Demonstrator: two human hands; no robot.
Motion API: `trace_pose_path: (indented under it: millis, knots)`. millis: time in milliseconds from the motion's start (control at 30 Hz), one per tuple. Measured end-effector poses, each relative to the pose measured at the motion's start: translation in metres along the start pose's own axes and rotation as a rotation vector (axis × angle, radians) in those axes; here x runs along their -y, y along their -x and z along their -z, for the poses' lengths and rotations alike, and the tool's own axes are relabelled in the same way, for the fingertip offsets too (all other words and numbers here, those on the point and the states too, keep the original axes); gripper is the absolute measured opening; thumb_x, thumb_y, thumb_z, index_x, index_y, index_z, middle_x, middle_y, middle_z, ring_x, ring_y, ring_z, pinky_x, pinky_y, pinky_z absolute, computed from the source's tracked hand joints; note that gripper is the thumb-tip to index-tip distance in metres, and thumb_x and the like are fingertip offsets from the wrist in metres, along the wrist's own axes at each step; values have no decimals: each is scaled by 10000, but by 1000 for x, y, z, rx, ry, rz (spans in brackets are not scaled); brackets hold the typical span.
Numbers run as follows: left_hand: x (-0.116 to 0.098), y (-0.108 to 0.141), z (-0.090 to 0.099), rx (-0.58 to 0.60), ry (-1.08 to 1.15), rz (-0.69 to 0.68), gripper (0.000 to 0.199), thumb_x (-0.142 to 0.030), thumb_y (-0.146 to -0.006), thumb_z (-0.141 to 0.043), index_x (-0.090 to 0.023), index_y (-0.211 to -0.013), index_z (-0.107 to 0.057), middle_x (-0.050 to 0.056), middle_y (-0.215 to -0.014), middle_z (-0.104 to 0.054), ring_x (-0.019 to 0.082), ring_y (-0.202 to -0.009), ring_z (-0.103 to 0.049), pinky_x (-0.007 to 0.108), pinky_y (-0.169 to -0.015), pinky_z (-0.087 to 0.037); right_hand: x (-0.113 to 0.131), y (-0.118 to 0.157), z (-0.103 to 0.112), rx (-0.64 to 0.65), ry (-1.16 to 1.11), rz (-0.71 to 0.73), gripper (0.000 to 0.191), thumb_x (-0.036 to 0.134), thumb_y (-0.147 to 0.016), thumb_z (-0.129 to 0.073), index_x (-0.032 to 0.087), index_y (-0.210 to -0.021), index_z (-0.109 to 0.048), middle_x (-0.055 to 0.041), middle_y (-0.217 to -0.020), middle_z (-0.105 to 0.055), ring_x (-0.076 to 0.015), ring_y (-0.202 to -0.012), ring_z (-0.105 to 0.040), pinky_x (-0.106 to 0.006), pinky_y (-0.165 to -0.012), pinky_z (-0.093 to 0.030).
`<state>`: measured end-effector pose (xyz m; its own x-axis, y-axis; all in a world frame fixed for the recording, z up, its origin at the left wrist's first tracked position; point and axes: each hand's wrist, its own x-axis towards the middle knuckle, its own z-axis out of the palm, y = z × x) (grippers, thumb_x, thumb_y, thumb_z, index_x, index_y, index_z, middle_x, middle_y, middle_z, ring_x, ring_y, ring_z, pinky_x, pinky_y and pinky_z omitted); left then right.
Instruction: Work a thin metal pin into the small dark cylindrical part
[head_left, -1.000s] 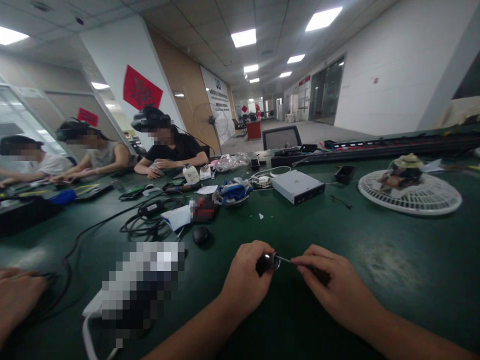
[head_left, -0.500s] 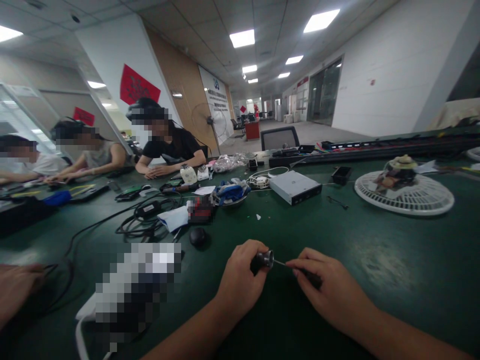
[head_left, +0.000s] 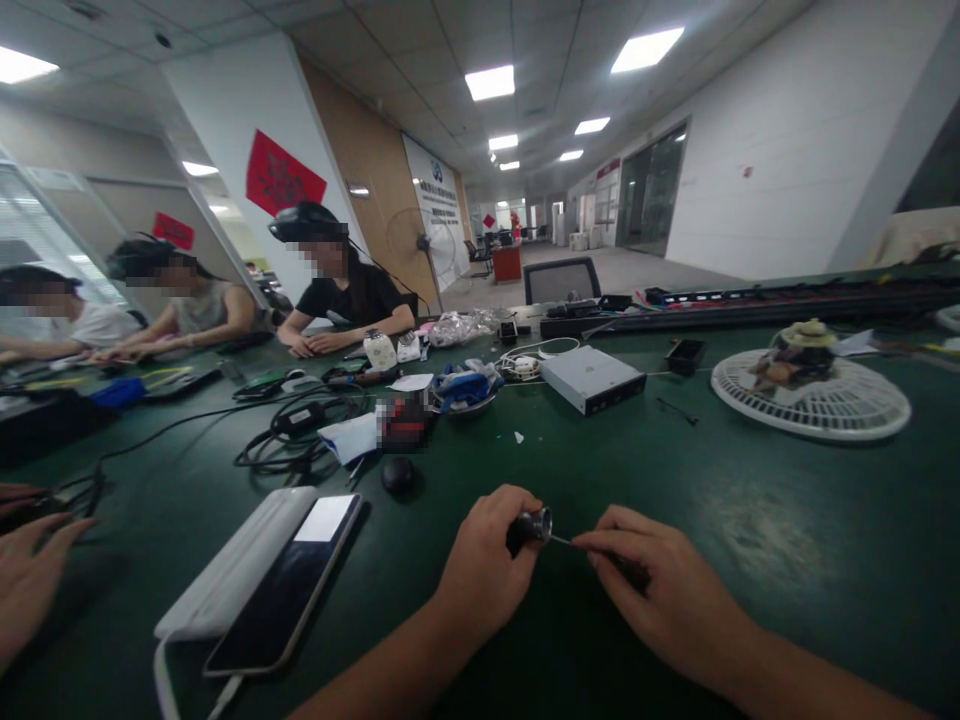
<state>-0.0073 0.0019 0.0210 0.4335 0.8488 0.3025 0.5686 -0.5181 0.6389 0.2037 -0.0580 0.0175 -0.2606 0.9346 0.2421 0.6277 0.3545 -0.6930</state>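
My left hand point(head_left: 491, 550) is closed around a small dark metal cylinder point(head_left: 538, 523), whose round open end faces right. In my right hand point(head_left: 660, 580) is a thin tool point(head_left: 561, 540), pinched between thumb and fingers. Its narrow metal shaft points left and reaches the cylinder's open end; whether the tip is inside cannot be made out. The tool's darker rear part is mostly hidden by my right palm. Both hands are just above the green table point(head_left: 600, 465), close together.
A phone point(head_left: 289, 590) lies beside a white power bank point(head_left: 232, 565) at left. Behind are a black mouse point(head_left: 397, 474), a silver drive point(head_left: 592, 378) and a white fan grille point(head_left: 810, 400). Another person's hand point(head_left: 34, 570) is at the left edge.
The view has shifted slightly. Both my hands keep their grips, with the tool still at the cylinder's open end. The other person's hand at far left has changed pose, its fingers now spread.
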Motion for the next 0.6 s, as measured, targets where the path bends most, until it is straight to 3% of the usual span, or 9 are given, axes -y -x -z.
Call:
trace_pose_path:
  millis: [167,367,600]
  knots:
    - [2,0,-2,19,-2,-16,226,-63,-807,-661,-235,-950,-632,10,-999,-675,211,-950,-612,367,-865,-478,0,-3,0,-62,31,-59,309,200,-970,-484,251,-1136,-739,-29,-946,-652,-147,-757,-634,-301,-665,-490]
    - [3,1,-1,9,-11,-4,229,-61,-815,-662,-238,-957,-631,-10,-1012,-671,197,-967,-606,365,-873,-460,1,-1,2,4,2,-28,309,195,-967,-485,262,-1124,-742,-23,-942,-649,-145,-771,-632,-298,-668,-485]
    - [2,0,-1,16,-25,-6,229,-69,-810,-672,-241,-957,-642,-12,-1014,-680,203,-980,-608,374,-885,-448,1,-1,1,-37,24,-83,306,196,-968,-489,259,-1122,-746,-21,-935,-648,-145,-751,-627,-301,-660,-477]
